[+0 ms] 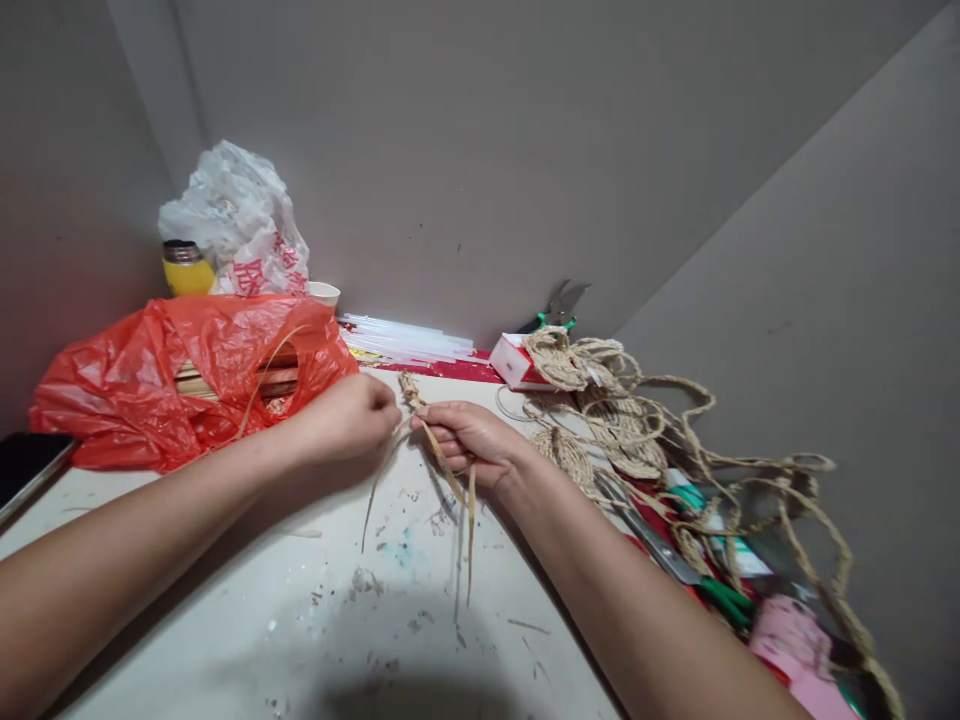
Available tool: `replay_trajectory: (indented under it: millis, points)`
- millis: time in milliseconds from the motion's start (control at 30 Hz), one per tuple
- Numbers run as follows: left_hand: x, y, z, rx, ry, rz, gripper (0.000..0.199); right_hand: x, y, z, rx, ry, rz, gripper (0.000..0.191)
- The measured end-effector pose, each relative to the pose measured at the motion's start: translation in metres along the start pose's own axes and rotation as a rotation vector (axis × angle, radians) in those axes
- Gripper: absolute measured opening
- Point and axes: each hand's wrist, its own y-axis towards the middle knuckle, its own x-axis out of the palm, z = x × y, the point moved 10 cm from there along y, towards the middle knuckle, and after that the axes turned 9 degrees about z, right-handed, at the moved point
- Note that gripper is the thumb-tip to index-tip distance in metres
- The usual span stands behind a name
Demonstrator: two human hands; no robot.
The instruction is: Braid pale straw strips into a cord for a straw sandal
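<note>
A short braided piece of straw (409,389) points away from me at the middle of the white table. My right hand (469,438) pinches it at its near end, thumb on top and fingers curled below. Loose flat straw strands (442,460) hang from the pinch toward me over the table. Just left of the braid, my left hand (356,412) is closed with its fingertips curled in. A thin strand passes close under it, but what its fingers hold is hidden.
A red plastic bag (202,360) with straw bundles lies at the left, a phone (30,465) beside it. White sticks (409,342) lie along the back. Coiled braided rope (626,430), scissors (660,545) and pliers (559,305) crowd the right. The table (300,620) has scraps.
</note>
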Motion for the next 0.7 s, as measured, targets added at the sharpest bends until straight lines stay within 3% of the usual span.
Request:
replay_trajectory:
  millis: [33,67,133,200,267,433,567,700]
  points:
    - [-0.009,0.007,-0.006,-0.027,-0.127,0.099,0.012,0.000,0.000,0.000,0.000,0.000,-0.011,0.011]
    - [-0.007,0.012,-0.013,-0.077,-0.270,0.108,0.009,0.001,0.000,-0.001,-0.005,-0.001,-0.025,0.011]
    - [0.018,0.014,-0.022,-0.210,-0.562,-0.018,0.010,0.004,0.001,-0.002,-0.022,-0.015,-0.055,0.013]
    - [0.040,0.010,-0.025,-0.307,-0.704,-0.124,0.012,0.005,0.001,-0.002,-0.034,-0.047,-0.069,0.015]
    - [0.047,0.008,-0.027,-0.330,-0.688,-0.117,0.012,0.004,0.001,-0.002,-0.036,-0.098,-0.063,0.016]
    - [0.035,0.015,-0.030,-0.205,-0.419,-0.027,0.020,-0.001,-0.001,-0.003,-0.075,-0.337,-0.019,0.019]
    - [0.033,0.019,-0.030,-0.119,-0.279,-0.029,0.025,-0.009,0.000,-0.014,-0.247,-0.599,0.109,0.017]
    - [0.038,0.020,-0.028,-0.094,-0.328,-0.085,0.026,-0.006,-0.002,-0.026,-0.408,-0.825,0.175,0.017]
